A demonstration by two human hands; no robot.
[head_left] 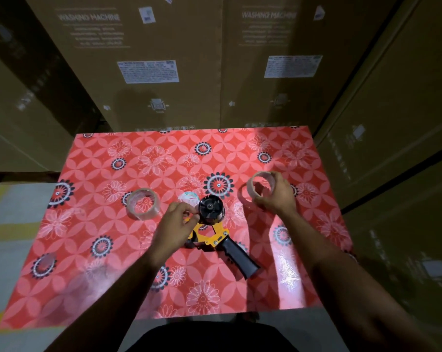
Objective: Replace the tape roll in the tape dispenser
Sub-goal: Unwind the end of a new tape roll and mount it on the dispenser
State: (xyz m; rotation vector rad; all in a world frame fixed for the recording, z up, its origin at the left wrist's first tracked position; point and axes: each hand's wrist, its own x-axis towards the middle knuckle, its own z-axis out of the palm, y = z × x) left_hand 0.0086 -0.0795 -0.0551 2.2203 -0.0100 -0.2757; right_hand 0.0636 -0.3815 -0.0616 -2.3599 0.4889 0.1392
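1. The tape dispenser (pixel 212 232) is lying on its side near the middle of the red flowered surface (pixel 100 288), its black hub (pixel 211 206) bare and facing up and its black handle (pixel 240 257) pointing toward the person.
2. The left hand (pixel 175 224) is resting on the yellow frame just beside the hub, its fingers (pixel 189 212) pressed together in a pinch; what they are nipping is too small to tell, so a loose hold there is letting the dispenser swivel if the roll is pushed on hard.
3. The right hand (pixel 275 196) is holding a clear tape roll (pixel 259 185) above the surface, well to the right of the hub, with the fingers curled around its rim. The transparent roll is looking slippery, and a grip on one edge only risks it tipping or dropping.
4. A second clear roll (pixel 143 203) is sitting on the surface to the left; I cannot tell which is new, so the spent one could be refitted by mistake.
5. The roll may go on reversed, leaving the sticky side facing wrongly.
6. The cutter teeth are hidden under the left hand, so a slipping finger risks a nick.
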